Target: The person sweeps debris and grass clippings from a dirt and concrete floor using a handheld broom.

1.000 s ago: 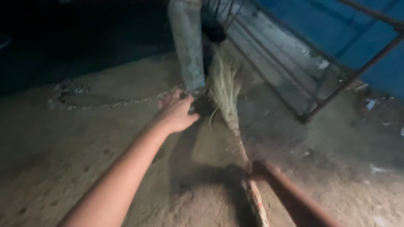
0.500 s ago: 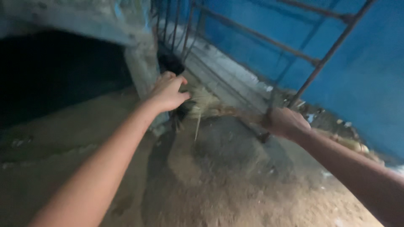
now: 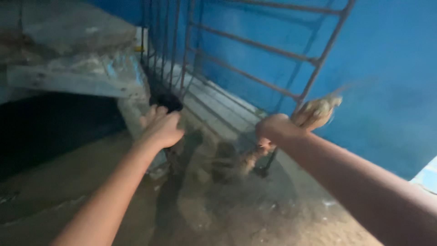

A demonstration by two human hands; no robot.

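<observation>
A blue wall fills the upper right, its far end cut off by the frame, and a dirt floor runs below it, dim and blurred. At left a grey slab roofs a black hollow whose inside cannot be made out. A metal rack of thin bars leans between the slab and the wall, its top cut off; one leg comes down just behind the right hand. A grey post under the slab is partly hidden by the left hand. The broom is smeared by motion: its handle end shows above and right of the right hand, close to the wall, while the straw head, low over the floor near the rack's foot, is only a pale blur. The right hand is clenched round the broom's shaft. The left hand lies against the post with fingers curled; whether it grips anything cannot be told. A small dark lump sits just above it, too dark to identify.
</observation>
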